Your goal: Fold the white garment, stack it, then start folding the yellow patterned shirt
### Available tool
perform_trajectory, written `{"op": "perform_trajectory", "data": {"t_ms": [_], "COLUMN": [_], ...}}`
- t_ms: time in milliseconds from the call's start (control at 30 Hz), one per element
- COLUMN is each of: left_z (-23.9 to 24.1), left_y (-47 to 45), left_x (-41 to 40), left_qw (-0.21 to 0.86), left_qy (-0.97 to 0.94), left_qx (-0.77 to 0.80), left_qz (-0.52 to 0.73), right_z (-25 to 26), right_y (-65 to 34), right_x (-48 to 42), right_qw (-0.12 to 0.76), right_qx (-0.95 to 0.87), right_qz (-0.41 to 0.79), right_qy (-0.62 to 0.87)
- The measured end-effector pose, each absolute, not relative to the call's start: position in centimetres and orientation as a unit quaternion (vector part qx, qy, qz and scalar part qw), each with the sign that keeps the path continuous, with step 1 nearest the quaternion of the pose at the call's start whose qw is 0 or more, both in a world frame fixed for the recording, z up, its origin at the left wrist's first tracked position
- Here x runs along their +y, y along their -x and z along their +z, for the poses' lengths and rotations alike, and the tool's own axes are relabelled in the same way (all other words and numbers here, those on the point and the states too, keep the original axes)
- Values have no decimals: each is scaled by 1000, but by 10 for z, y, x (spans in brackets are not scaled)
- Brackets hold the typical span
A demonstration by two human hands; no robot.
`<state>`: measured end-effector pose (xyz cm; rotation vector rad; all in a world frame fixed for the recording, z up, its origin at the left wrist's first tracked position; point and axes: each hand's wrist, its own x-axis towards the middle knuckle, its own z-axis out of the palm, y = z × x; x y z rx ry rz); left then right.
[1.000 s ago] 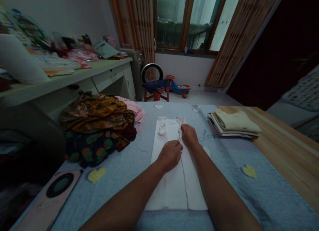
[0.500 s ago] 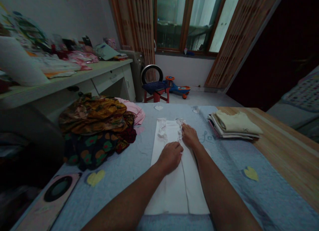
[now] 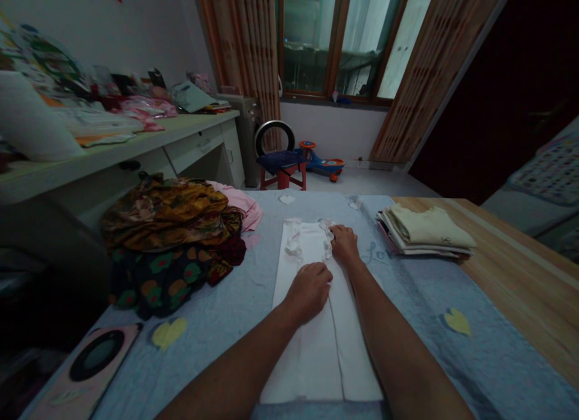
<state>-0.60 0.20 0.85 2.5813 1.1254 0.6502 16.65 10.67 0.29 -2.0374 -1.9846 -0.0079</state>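
A white garment (image 3: 316, 359) with ruffled trim lies flat in a long, narrow fold on the blue cloth. One folded edge runs down its middle. My left hand (image 3: 310, 292) rests on the garment's centre, its fingers curled closed at that edge. Further up, my right hand (image 3: 344, 244) pinches the garment's right side beside the ruffle (image 3: 326, 234). Its fingertips are partly hidden against the fabric. A second ruffle (image 3: 294, 242) sits at the upper left of the garment, touched by neither hand.
Heaped patterned clothes (image 3: 172, 239) lie at the left, with a pink garment (image 3: 239, 203) behind them. On the right is a stack of folded clothes (image 3: 427, 230). A pink phone-like object (image 3: 54, 402) lies front left. A cluttered desk (image 3: 158, 139) stands beyond the left side.
Both hands stay at nearly the same places on the white garment, with the right fingers shifting slightly at the ruffle. The whole view has moved a little.
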Motion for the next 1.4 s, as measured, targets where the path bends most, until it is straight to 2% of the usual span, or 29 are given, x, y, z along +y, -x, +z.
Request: {"op": "perform_trajectory", "data": {"t_ms": [100, 400, 633, 767, 1100, 1300, 1400], "left_z": [7, 9, 10, 8, 9, 11, 15], "left_y": [6, 6, 7, 7, 8, 11, 16], "left_x": [2, 2, 2, 2, 1, 2, 7], "left_qw": [124, 125, 130, 127, 140, 155, 141], "left_qy": [-886, -888, -886, -886, -884, -888, -880], "left_qx": [384, 387, 386, 384, 388, 376, 380], "left_qz": [228, 216, 220, 224, 221, 216, 248], "right_z": [-1, 0, 3, 2, 1, -3, -3], "right_y": [-167, -165, -164, -164, -171, -172, -173], "right_x": [107, 111, 111, 110, 105, 106, 107], "right_qw": [149, 45, 24, 50, 217, 171, 181], "right_qx": [-710, -707, -701, -694, -692, -705, -699], "right_qz": [15, 28, 18, 11, -22, 15, 9], "right_qy": [689, 706, 712, 718, 688, 688, 691]}}
